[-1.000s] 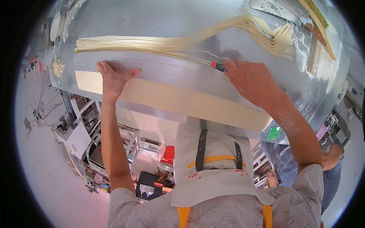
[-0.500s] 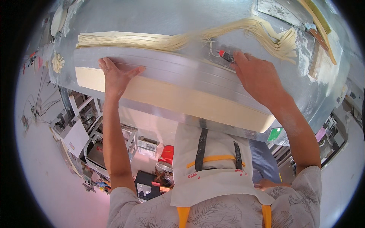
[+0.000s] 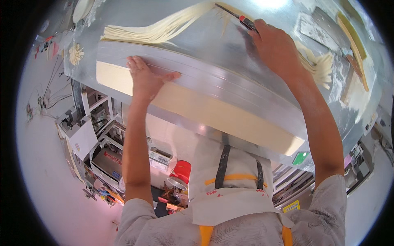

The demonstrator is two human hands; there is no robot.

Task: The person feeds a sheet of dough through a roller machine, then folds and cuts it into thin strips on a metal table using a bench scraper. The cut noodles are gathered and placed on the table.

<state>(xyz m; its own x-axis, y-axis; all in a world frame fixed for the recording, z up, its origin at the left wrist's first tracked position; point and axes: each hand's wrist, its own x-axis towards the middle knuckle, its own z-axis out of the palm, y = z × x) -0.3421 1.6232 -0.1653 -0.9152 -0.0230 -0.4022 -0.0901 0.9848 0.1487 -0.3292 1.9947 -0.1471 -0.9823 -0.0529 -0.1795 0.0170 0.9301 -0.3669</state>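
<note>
My left hand [image 3: 143, 82] lies spread, fingers and thumb extended, on a long grey straight-edged plate [image 3: 197, 76]. Under the plate, a pale yellow dough sheet [image 3: 209, 106] shows along its near edge. My right hand [image 3: 279, 49] grips the red and black handle of a knife [image 3: 247, 23] beyond the plate. Its thin dark blade points left, up at the bundle of cut dough strips [image 3: 143, 33]. The strips run along the plate's far edge and rise toward the blade; their right-hand end [image 3: 322, 65] is partly hidden behind my right hand and forearm.
A brush [image 3: 352, 39] with a curved wooden back lies at the right beside a whitish rectangular board [image 3: 316, 30]. Flour dusts the metal table there. A small clump of strips [image 3: 76, 54] sits at the left edge. Below stand a metal rack and a red bucket [image 3: 180, 170].
My right hand and the knife have moved away from me, and the middle of the strip bundle has shifted away with them. The left hand stays spread on the plate. The whole view has shifted.
</note>
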